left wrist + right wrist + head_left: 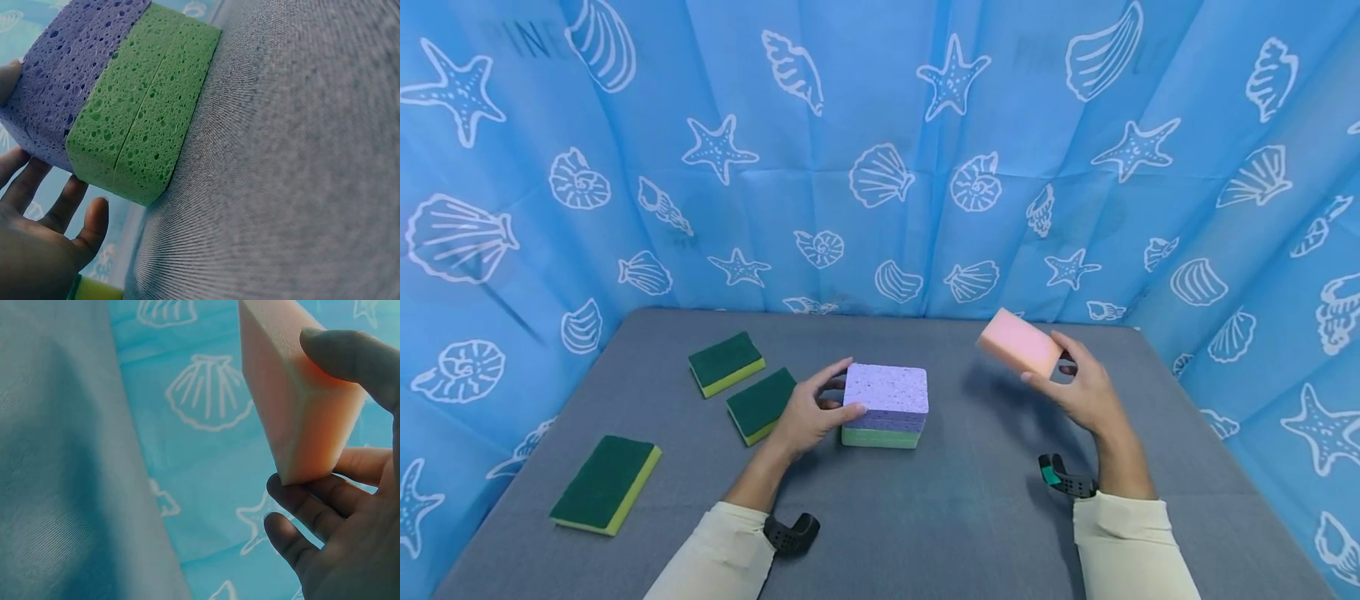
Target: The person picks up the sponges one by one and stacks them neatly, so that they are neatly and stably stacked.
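In the head view, a purple sponge point(886, 388) lies on top of a light green sponge point(880, 437) in a stack at mid-table. My left hand point(811, 414) holds the purple one at its left end, thumb at the front and fingers behind. The left wrist view shows a seam line along the green part point(140, 103), which rests on the cloth. Raised above the table on the right, a pink sponge point(1019, 342) is pinched at its right end by my right hand point(1086, 390). Seen from the right wrist, the thumb point(340, 356) presses one face, with fingers on the opposite side.
Left of the stack lie three dark green and yellow scouring sponges: one far back point(724, 362), one beside my left hand point(762, 402) and one nearer the front left point(604, 483). A grey cloth point(955, 517) covers the table. Blue seashell curtains point(880, 108) hang behind and at both sides.
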{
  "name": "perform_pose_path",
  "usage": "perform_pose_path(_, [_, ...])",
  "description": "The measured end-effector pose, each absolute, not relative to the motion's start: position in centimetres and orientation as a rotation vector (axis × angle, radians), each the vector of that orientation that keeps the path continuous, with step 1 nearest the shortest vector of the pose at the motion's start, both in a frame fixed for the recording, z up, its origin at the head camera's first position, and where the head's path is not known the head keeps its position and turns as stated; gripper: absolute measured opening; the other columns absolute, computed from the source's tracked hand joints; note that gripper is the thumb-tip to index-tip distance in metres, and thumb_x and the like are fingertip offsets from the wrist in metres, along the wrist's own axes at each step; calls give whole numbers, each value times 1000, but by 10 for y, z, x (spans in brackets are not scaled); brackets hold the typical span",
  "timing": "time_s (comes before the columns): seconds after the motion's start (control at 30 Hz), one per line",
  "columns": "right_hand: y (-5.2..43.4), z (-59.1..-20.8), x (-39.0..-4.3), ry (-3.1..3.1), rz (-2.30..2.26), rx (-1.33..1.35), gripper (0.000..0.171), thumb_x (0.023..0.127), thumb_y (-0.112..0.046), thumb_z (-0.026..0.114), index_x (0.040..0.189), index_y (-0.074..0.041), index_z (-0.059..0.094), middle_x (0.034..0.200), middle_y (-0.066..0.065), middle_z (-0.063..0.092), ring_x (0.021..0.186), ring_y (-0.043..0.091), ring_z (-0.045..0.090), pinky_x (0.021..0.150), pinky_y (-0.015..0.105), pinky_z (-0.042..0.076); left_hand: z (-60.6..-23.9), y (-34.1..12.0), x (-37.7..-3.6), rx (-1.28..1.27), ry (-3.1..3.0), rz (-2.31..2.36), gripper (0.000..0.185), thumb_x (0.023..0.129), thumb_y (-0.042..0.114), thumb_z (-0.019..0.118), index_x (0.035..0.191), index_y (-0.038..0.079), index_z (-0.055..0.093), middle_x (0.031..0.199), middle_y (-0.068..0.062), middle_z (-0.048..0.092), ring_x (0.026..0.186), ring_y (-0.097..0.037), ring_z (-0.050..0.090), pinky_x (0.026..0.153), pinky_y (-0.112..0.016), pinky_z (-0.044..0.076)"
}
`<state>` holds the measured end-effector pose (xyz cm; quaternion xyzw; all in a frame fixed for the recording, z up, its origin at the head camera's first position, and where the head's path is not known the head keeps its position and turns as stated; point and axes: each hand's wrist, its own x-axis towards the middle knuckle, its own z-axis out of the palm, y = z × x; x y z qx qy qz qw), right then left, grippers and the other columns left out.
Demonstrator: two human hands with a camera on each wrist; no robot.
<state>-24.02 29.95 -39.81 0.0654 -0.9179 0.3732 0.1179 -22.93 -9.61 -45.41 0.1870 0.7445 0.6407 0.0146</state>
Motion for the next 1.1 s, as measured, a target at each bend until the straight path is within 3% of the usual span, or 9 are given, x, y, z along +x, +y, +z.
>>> perform_pose_path(0.33, [287, -385, -232, -2626, 1070, 282, 82, 83, -31, 77, 145, 4, 36, 134, 26, 45, 109, 39, 47, 89, 56, 39, -455, -96, -230, 579, 2322, 1991, 70, 84, 18, 77, 146, 13, 44, 132, -11, 52, 118, -31, 49, 91, -46, 45])
perform_pose_path(1.1, [268, -369, -221, -2560, 1045, 518, 79, 80, -18, 80, 144, 4, 39, 136, 23, 45, 113, 36, 46, 88, 53, 39, -452, -96, -228, 560, 2325, 1983, 70, 84, 19, 77, 146, 14, 44, 132, -11, 52, 118, -29, 49, 91, -46, 44])
